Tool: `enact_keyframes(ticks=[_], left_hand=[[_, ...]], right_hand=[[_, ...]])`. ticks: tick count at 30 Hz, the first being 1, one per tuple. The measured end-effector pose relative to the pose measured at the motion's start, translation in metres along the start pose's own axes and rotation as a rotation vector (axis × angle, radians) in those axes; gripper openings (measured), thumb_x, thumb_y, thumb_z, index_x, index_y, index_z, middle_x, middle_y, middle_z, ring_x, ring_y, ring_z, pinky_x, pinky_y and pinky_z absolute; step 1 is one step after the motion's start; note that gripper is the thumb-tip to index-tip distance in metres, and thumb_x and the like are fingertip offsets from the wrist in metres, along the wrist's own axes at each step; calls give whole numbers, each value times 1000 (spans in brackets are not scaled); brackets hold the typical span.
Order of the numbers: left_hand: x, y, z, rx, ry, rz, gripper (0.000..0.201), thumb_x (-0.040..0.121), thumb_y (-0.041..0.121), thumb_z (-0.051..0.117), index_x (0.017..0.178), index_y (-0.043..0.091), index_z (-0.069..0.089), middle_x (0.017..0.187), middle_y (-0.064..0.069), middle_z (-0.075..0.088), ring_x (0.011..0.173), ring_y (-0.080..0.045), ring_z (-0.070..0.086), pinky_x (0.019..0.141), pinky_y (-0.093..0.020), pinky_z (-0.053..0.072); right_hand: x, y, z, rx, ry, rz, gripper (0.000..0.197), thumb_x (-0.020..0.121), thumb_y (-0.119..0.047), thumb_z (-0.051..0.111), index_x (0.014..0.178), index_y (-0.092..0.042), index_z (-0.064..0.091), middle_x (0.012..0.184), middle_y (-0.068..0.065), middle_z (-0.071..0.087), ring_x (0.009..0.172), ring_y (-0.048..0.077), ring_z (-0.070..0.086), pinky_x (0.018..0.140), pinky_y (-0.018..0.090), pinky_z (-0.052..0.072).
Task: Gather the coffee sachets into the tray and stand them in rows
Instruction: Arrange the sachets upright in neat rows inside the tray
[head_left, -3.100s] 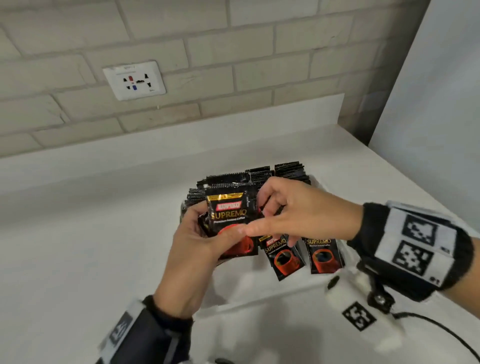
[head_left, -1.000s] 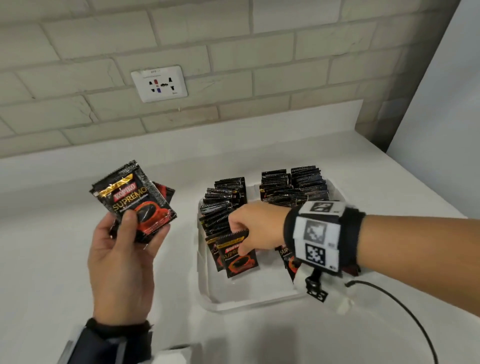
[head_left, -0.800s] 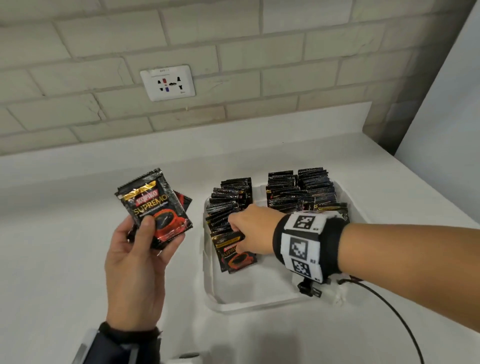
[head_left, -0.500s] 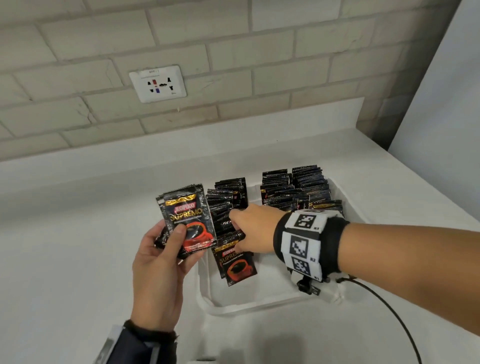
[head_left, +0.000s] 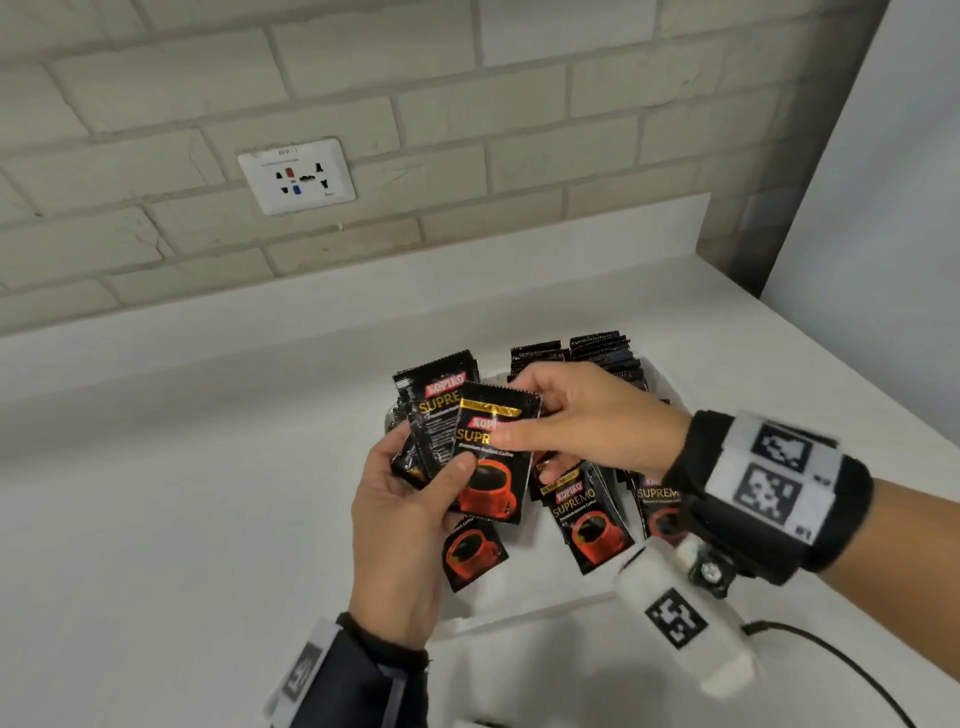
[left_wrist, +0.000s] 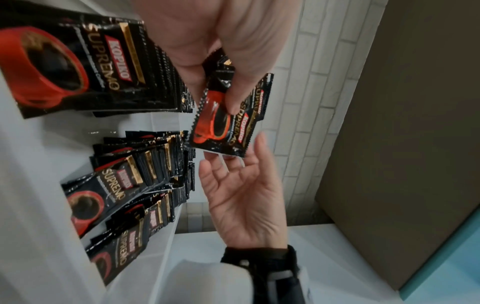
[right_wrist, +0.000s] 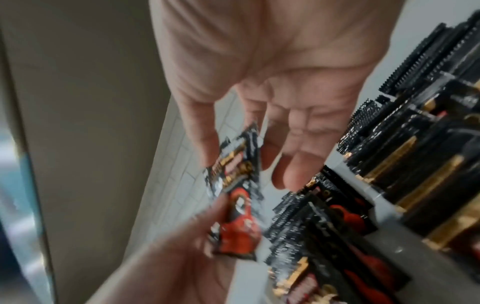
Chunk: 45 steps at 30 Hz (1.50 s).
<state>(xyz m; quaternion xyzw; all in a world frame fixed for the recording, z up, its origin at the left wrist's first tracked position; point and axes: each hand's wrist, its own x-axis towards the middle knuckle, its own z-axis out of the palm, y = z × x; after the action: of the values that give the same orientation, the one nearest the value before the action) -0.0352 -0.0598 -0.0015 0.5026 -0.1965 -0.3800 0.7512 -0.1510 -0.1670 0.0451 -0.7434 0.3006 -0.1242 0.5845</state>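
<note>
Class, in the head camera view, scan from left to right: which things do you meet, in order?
Wall socket → left hand holding a fan of sachets → right hand pinching the front sachet → marker wristband.

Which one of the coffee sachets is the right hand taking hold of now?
The front sachet of the small stack in the left hand. The right hand pinches its top corner; the other sachets stand in the tray untouched.

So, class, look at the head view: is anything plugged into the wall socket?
No. The wall socket on the brick wall shows bare holes, with no plug or cable in it.
</note>
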Motion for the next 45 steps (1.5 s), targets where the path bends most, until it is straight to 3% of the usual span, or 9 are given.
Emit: enact_keyframes(ticks=[3,8,12,17,26,31,34,41,45], left_hand=[[-3,3,2,-74,-22,-27,37,70,10,60,106,13,57,86,-5,73,71,-16,70,54,-24,57],[1,7,-9,-74,60,-29,26,77,-3,59,97,14,58,88,-6,71,70,-16,71,52,-21,57],[-4,3,-3,24,31,-13,34,75,-9,62,96,17,58,74,0,72,63,-13,69,48,-20,55],[-11,-2,7,147,-18,9,35,72,-7,67,90,22,60,67,6,71,62,-8,67,50,-18,53],[-5,3,3,-82,-53,-237,11,85,10,55,96,9,58,77,-8,72,66,-15,69,60,-34,60],[1,7,6,89,-114,-219,7,84,12,58,92,11,56,69,-2,69,57,-13,67,49,-30,57],[3,13,10,169,-172,-219,15,83,14,59,98,16,57,78,-4,70,60,-14,67,43,-27,55],[-3,25,23,211,-349,-236,39,71,27,61,108,17,56,77,0,72,63,-15,69,47,-26,54],[-5,21,23,228,-332,-174,55,56,9,69,107,20,54,79,-3,73,64,-19,70,47,-23,54]], right_hand=[[-5,8,-2,1,82,-19,13,83,-14,64,86,-24,56,90,-1,65,75,9,66,62,23,57],[-15,12,-21,479,250,-30,26,77,-2,62,101,-11,58,88,5,70,73,12,70,61,22,56],[-22,7,-15,351,111,-54,35,64,-17,67,98,-18,63,91,3,72,77,12,69,69,22,56],[-21,6,-7,94,241,-136,11,81,-14,65,86,-23,66,85,-2,71,71,5,67,69,20,54],[-36,19,-44,459,514,-240,20,65,-26,65,85,-23,68,79,-2,73,69,13,69,63,26,54],[-55,15,-38,-268,532,-775,12,80,-24,63,89,-31,68,82,-6,63,74,7,60,70,14,48],[-55,24,-37,-908,433,-1042,16,94,-16,45,100,-21,59,91,5,65,73,20,58,63,28,50],[-53,33,-36,-1230,346,-1028,15,92,-13,45,102,-20,53,102,-1,69,77,19,49,55,28,44],[-51,37,-31,-1213,329,-1001,20,89,-12,48,102,-19,62,102,3,68,76,18,48,56,29,43]])
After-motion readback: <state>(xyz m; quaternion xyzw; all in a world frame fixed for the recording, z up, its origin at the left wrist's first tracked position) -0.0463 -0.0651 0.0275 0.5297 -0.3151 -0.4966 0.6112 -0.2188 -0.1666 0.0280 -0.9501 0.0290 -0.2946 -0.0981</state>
